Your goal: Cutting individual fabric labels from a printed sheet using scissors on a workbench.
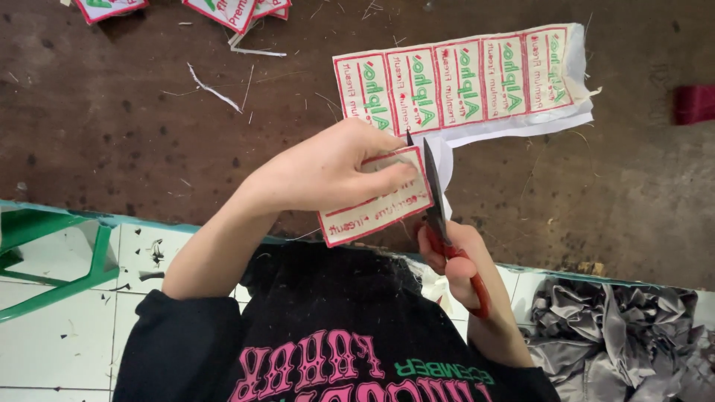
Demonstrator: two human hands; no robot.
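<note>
The right hand (463, 262) is closed on the red handles of steel scissors (439, 212), blades against a white woven label strip (462, 82) with red-bordered panels. The left hand (328, 167) pinches the strip's near panels. Beyond, bare brown tabletop (112, 119) lies open, with more labels (231, 11) at its far edge.

A person seen from above is wearing a black short-sleeved T-shirt (328, 335), its fabric filling the lower middle of the frame; large pink block lettering is running across the chest, with a smaller line of green lettering beside it, all appearing upside down to the camera. The sleeve on the left arm is ending above the elbow, leaving both forearms bare. The left hand (328, 167) and right hand (458, 260) are showing no rings, watch or gloves
</note>
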